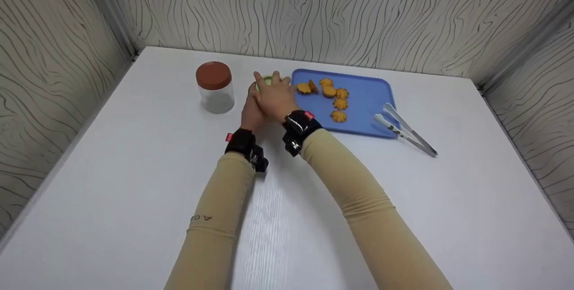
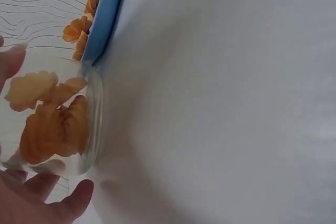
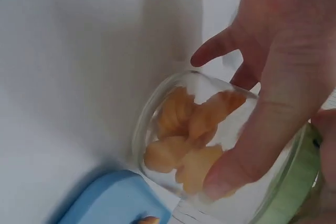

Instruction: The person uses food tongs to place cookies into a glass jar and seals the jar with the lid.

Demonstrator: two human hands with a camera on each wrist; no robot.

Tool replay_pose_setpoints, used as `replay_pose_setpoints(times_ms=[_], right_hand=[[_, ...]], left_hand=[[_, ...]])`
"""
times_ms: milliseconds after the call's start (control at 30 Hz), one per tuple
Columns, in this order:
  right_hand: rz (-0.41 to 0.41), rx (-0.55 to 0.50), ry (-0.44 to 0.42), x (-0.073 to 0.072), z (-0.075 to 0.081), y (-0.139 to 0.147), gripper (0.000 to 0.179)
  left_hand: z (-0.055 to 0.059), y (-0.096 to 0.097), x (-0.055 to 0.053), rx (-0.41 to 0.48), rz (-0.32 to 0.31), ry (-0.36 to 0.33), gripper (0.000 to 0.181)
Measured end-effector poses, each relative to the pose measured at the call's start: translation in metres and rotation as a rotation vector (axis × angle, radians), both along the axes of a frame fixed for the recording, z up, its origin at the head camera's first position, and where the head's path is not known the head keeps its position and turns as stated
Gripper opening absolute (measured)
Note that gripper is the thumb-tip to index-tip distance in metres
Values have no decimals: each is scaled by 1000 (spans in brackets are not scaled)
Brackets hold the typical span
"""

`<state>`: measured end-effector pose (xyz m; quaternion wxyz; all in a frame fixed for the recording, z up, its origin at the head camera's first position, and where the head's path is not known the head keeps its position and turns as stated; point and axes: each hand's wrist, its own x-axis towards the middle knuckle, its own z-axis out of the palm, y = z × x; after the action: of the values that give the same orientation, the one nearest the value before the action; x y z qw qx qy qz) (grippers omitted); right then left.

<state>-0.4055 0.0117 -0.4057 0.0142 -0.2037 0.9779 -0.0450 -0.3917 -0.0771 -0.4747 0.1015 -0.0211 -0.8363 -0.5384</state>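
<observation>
A clear glass jar holds several orange-brown, flower-shaped cookies near its bottom. My left hand grips this jar round its side; in the right wrist view its thumb lies along the glass. Green shows at the jar's top, where a lid covers it. My right hand holds that lid from above with its fingers spread over it, hiding most of it in the head view. The hands overlap just left of a blue tray.
Several more cookies lie on the tray's left half. Metal tongs with pale patterned tips rest over its right front edge. Left of my hands stands another clear jar with a brown-red lid. A patterned panel rises behind the white table.
</observation>
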Motion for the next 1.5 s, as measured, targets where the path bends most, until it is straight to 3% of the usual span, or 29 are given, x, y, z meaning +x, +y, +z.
replay_pose_setpoints(times_ms=[100, 167, 267, 333, 433, 533, 633, 733, 833, 933, 1000, 1167, 1300, 1500], right_hand=[[6, -127, -24, -6, 1, 9, 65], [19, -210, -12, -8, 0, 18, 67], [52, -254, 87, -4, -2, 31, 63], [66, -257, 160, 1, -3, 36, 60], [52, -305, 204, 4, -5, 40, 60], [-1, -401, 143, -1, -5, 42, 68], [-51, -437, 125, -7, -6, 46, 72], [-87, -422, 187, -11, -11, 50, 77], [-108, -401, 265, -11, -15, 57, 79], [-107, -411, 316, -8, -19, 63, 74], [-87, -422, 337, -5, -23, 65, 66], [53, -453, 349, 0, -32, 63, 40], [153, -459, 333, 3, -38, 55, 33], [149, -422, 260, 0, -43, 43, 38]], left_hand=[[10, 2, -3, -12, -40, -11, 80], [17, 0, -2, -15, -78, -55, 88], [27, -6, 2, -28, -112, -138, 94], [33, -12, 6, -15, -112, -146, 91], [42, -19, 11, 61, -71, -65, 78], [50, -25, 16, 101, -8, 98, 64], [54, -32, 16, 28, 100, 264, 53], [52, -44, 12, -86, 245, 326, 59], [46, -58, 6, -146, 322, 239, 79], [39, -71, 2, -160, 321, 113, 94], [36, -78, 0, -149, 314, 72, 95], [30, -88, 1, -139, 343, 86, 85], [27, -91, 1, -146, 346, 78, 82], [24, -95, 5, -32, 337, -4, 94]])
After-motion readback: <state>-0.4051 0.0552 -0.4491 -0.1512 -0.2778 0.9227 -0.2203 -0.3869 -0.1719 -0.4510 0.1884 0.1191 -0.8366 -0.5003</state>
